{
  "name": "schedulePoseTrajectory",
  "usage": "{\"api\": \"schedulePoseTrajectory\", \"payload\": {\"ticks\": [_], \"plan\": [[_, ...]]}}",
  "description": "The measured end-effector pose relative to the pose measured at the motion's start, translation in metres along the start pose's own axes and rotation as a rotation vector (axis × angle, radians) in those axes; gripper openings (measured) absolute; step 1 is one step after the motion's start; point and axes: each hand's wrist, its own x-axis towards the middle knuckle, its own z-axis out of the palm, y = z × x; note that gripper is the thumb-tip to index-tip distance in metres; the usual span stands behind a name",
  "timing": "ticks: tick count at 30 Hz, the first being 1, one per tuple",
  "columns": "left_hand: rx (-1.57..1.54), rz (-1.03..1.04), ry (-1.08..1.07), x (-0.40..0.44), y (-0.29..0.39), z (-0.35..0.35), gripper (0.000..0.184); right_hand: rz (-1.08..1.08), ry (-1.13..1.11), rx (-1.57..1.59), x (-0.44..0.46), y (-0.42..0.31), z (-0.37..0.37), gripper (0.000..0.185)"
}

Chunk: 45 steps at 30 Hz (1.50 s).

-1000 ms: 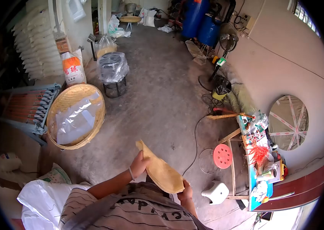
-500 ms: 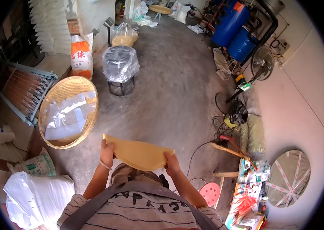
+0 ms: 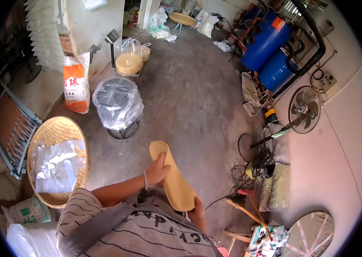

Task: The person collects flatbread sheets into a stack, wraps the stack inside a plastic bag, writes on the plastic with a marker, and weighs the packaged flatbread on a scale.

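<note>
A floppy tan-yellow sheet (image 3: 175, 182), folded over into a long curved shape with layers showing at its edge, hangs in front of my body. My left hand (image 3: 158, 169) is closed on its upper left side, fingers over the near face. Lower down, my right hand (image 3: 197, 211) pinches the bottom right end; part of that hand is hidden behind the sheet. Ahead of the sheet stands a black round stool (image 3: 119, 100) wrapped in clear plastic. Off to the left, a round woven bamboo tray (image 3: 57, 124) holds clear plastic sheeting.
An orange and white sack (image 3: 76, 83) and a clear bag of tan material (image 3: 129, 63) stand beyond the tray. On the right are blue tanks (image 3: 264, 40), a standing fan (image 3: 304, 109), loose black cables (image 3: 241, 173) and a wooden stool (image 3: 238, 235).
The sheet has swung from nearly level to a steep slant. My left hand has moved right and now grips its side. The view has shifted, with the plastic-wrapped stool appearing nearer.
</note>
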Motion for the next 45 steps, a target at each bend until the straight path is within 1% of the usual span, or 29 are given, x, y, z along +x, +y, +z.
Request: {"api": "schedulePoseTrajectory", "payload": {"ticks": [1,2,5,7,9,11,13,15,18,21,24,25,27,29,31,33,35,36,38,42,45], "plan": [[0.015,0.092,-0.022,0.027,-0.003,0.005,0.045,-0.008,-0.007,0.008,0.016,-0.012,0.005,0.033],[-0.04,0.112,0.012,0.054,-0.003,0.009,0.044,-0.012,0.014,-0.013,0.036,-0.027,0.014,0.033],[-0.264,-0.076,0.086,0.125,0.011,0.004,0.046,0.054,-0.002,-0.015,0.129,-0.072,0.021,0.032],[-0.342,-0.077,0.181,0.17,0.017,-0.008,0.047,0.054,-0.033,-0.09,0.193,-0.115,0.05,0.032],[-0.375,-0.088,0.299,0.211,0.03,-0.031,0.048,0.078,-0.091,-0.191,0.255,-0.159,0.103,0.03],[-0.375,-0.115,0.428,0.248,0.044,-0.058,0.051,0.121,-0.165,-0.279,0.305,-0.19,0.175,0.029],[-0.388,-0.065,0.6,0.276,0.048,-0.084,0.052,0.151,-0.219,-0.358,0.343,-0.213,0.244,0.028],[-0.413,-0.008,0.78,0.301,0.053,-0.114,0.051,0.167,-0.256,-0.456,0.383,-0.216,0.307,0.028],[-0.487,-0.041,0.962,0.336,0.044,-0.163,0.047,0.275,-0.364,-0.565,0.435,-0.208,0.391,0.028],[-0.529,-0.077,1.05,0.384,0.052,-0.214,0.048,0.347,-0.423,-0.598,0.482,-0.196,0.454,0.03],[-0.544,-0.08,1.022,0.454,0.07,-0.27,0.046,0.432,-0.344,-0.456,0.523,-0.192,0.509,0.029],[-0.517,-0.051,0.952,0.48,0.072,-0.288,0.046,0.448,-0.334,-0.44,0.538,-0.195,0.517,0.03],[-0.546,0.025,0.881,0.541,0.083,-0.313,0.046,0.475,-0.329,-0.394,0.58,-0.198,0.541,0.032],[-0.489,0.023,0.722,0.589,0.104,-0.335,0.047,0.47,-0.363,-0.355,0.605,-0.214,0.568,0.034],[-0.416,0.004,0.658,0.635,0.139,-0.35,0.047,0.456,-0.381,-0.305,0.633,-0.229,0.595,0.035],[-0.427,0.079,0.617,0.685,0.136,-0.369,0.046,0.429,-0.384,-0.255,0.668,-0.241,0.625,0.038],[-0.355,0.138,0.676,0.732,0.122,-0.389,0.047,0.492,-0.342,-0.261,0.715,-0.25,0.655,0.037],[-0.368,0.109,0.709,0.748,0.12,-0.398,0.047,0.53,-0.32,-0.271,0.737,-0.254,0.67,0.037],[-0.388,0.066,0.785,0.777,0.116,-0.422,0.047,0.528,-0.314,-0.364,0.785,-0.258,0.704,0.036],[-0.394,-0.004,0.957,0.831,0.107,-0.471,0.048,0.541,-0.383,-0.541,0.868,-0.268,0.795,0.035],[-0.455,-0.044,1.03,0.867,0.117,-0.504,0.048,0.615,-0.433,-0.628,0.92,-0.266,0.855,0.034]]}}
